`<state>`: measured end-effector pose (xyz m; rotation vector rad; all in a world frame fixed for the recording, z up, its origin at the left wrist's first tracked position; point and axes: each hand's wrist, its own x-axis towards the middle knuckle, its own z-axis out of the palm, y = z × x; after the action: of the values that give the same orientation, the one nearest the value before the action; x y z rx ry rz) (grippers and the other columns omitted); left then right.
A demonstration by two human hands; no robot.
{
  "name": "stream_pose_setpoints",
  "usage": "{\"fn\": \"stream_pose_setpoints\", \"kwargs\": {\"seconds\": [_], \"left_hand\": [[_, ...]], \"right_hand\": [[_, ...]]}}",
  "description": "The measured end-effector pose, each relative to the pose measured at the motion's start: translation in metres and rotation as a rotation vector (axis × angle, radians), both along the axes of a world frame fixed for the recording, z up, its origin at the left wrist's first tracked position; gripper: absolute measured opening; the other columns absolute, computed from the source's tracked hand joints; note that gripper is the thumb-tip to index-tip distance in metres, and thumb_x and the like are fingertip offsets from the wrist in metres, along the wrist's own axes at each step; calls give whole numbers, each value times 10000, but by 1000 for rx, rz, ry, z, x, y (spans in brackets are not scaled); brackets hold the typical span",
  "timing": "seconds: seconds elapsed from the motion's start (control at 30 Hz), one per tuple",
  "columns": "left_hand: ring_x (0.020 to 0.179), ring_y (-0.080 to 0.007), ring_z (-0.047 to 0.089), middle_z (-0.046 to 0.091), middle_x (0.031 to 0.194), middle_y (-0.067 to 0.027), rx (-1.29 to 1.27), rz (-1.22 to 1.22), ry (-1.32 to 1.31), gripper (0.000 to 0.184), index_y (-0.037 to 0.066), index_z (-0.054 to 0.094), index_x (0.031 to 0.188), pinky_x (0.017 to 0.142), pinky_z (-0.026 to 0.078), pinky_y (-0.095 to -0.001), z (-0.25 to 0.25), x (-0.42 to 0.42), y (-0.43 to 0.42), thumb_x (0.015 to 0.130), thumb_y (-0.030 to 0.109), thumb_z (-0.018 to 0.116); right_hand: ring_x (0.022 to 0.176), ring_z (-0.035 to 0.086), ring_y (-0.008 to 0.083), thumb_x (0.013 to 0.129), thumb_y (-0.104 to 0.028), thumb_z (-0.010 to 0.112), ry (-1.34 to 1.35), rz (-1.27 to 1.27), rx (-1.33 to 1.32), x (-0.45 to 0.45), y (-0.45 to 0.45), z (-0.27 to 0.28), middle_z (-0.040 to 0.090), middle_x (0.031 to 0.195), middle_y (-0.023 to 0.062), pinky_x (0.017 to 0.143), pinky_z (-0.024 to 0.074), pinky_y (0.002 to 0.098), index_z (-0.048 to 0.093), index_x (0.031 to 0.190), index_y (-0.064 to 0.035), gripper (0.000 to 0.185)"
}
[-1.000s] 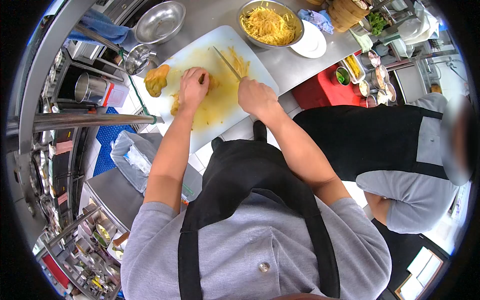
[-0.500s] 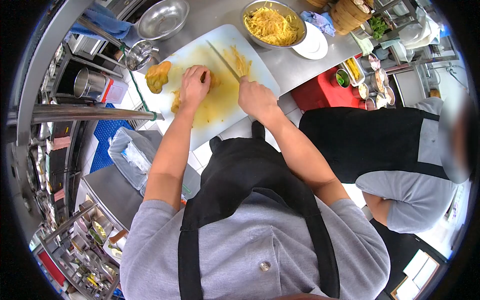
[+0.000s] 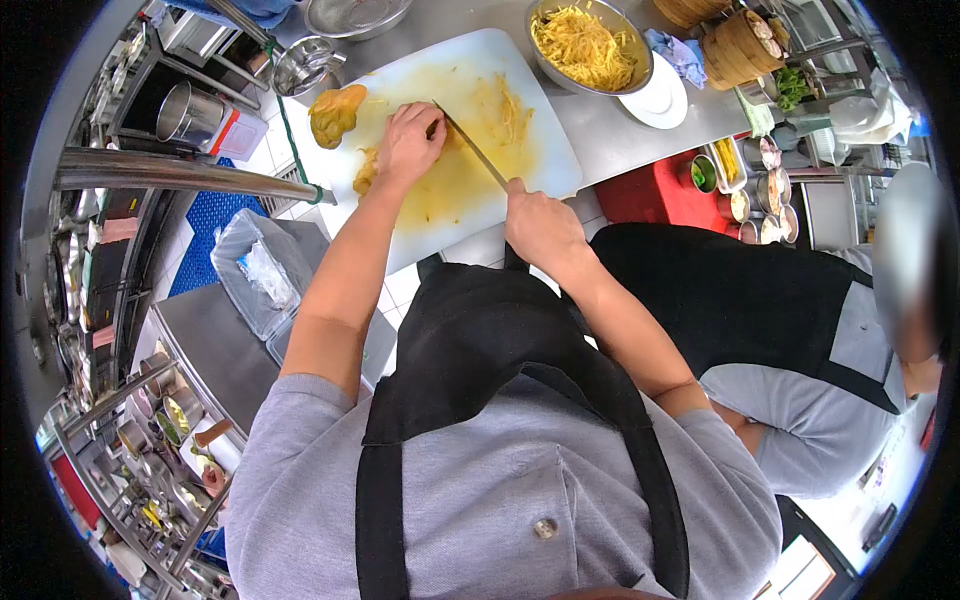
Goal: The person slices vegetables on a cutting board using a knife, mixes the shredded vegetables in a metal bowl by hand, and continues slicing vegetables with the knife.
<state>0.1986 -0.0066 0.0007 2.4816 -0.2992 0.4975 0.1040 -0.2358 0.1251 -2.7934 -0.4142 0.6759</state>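
Observation:
My right hand (image 3: 543, 228) grips the handle of a long kitchen knife (image 3: 475, 150). Its blade slants across the white cutting board (image 3: 430, 240), the tip end right beside my left fingers. With curled fingers my left hand (image 3: 410, 142) presses down on a yellow-brown piece of what looks like pickled vegetable, mostly hidden beneath it. More of this vegetable (image 3: 366, 172) shows by my left wrist. A larger yellow-brown lump (image 3: 336, 115) lies at the board's left edge. Thin yellow shreds (image 3: 512, 112) are scattered right of the blade, and yellowish liquid stains the board.
Beyond the board stands a metal bowl of yellow shreds (image 3: 590, 50), with a white plate (image 3: 658, 100) beside it. Bamboo steamers (image 3: 738, 50) are at the back right. A co-worker in a black apron (image 3: 720, 290) is close on my right. A metal rail (image 3: 190, 172) runs at left.
The knife has moved left, from beside the shreds to my left fingers. My left hand stays on the vegetable. The view has shifted, and the co-worker leans slightly differently.

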Motion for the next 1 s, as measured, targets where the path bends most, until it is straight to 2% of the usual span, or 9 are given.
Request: {"fn": "stream_pose_setpoints", "kwargs": {"seconds": [0.37,0.77,0.87,0.93,1.0], "left_hand": [[1104,-263,635,723,1101,-28,-4,3,12,96,88,728,977,981,475,-416,-2,1,1,896,134,705],[1087,-283,637,721,1092,-46,-13,-14,-1,83,80,719,969,972,476,-424,-3,0,-1,898,116,696],[1087,-285,639,721,1090,-50,-9,-28,10,80,80,716,967,971,480,-424,-1,1,1,892,104,701],[1088,-287,639,721,1090,-51,-1,-40,7,79,81,714,966,970,482,-424,-2,2,0,889,97,705],[1087,-291,641,722,1092,-52,-4,-33,-14,83,82,712,965,967,485,-425,-3,2,0,882,91,716]], "right_hand": [[885,751,439,988,-98,417,-154,-5,117,49,38,-70,740,933,300,792,594,547,581,1124,47,258],[906,744,460,958,-92,475,-49,-50,60,17,4,-48,738,940,304,821,593,549,568,1158,55,265],[828,728,512,947,-86,470,-137,-150,119,20,-8,-52,713,864,343,781,587,591,559,1149,94,285],[909,741,476,963,-94,470,-75,-172,36,22,-13,-30,737,939,305,800,601,543,580,1166,76,287],[901,741,476,963,-98,470,-112,-187,51,23,-13,-19,736,942,305,797,603,540,593,1154,79,288]]}}
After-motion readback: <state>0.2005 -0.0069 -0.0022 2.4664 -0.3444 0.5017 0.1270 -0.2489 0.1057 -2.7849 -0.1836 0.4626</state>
